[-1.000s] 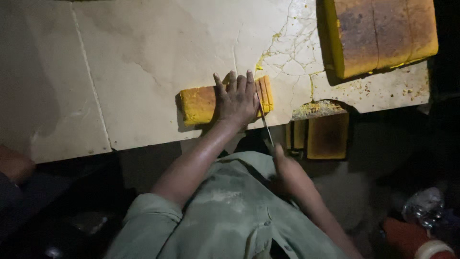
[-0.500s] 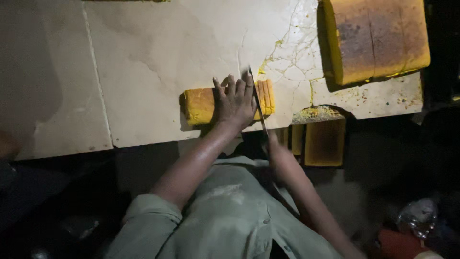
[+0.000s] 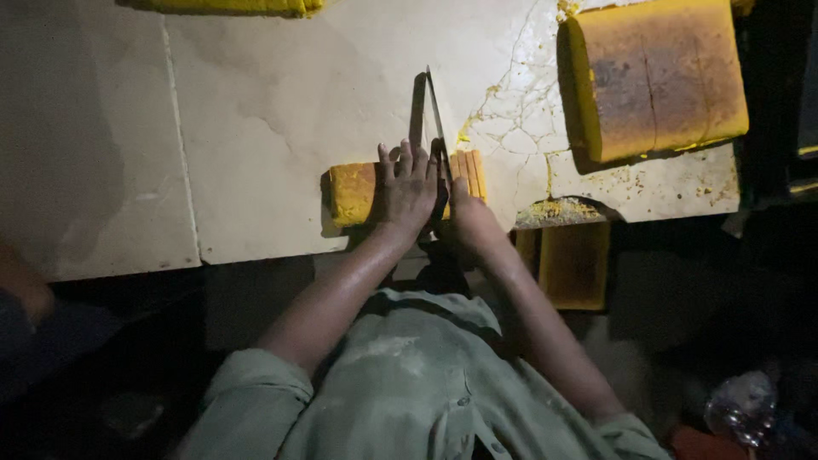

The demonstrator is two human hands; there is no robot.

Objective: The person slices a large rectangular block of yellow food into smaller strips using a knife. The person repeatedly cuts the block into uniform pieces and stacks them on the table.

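Head view, the only one I have: my left hand (image 3: pixel 409 189) lies flat, fingers spread, pressing down on a small yellow-orange loaf (image 3: pixel 358 189) that sits near the front edge of the pale stone slab (image 3: pixel 256 111). My right hand (image 3: pixel 471 223) is closed round the handle of a long knife (image 3: pixel 436 115); the blade stands on edge, running away from me across the loaf just right of my left fingers. To the right of the blade I see thin cut slices (image 3: pixel 470 173) standing together, touching the rest of the loaf. Crumbs (image 3: pixel 558 207) lie scattered on the cracked right part of the slab. A large loaf (image 3: pixel 654 78) rests at the far right, well apart from my hands. Below the slab's edge, just beside my right forearm, stands a yellow block (image 3: pixel 575 264) in shadow. Another yellow piece (image 3: pixel 230 6) shows at the top edge.
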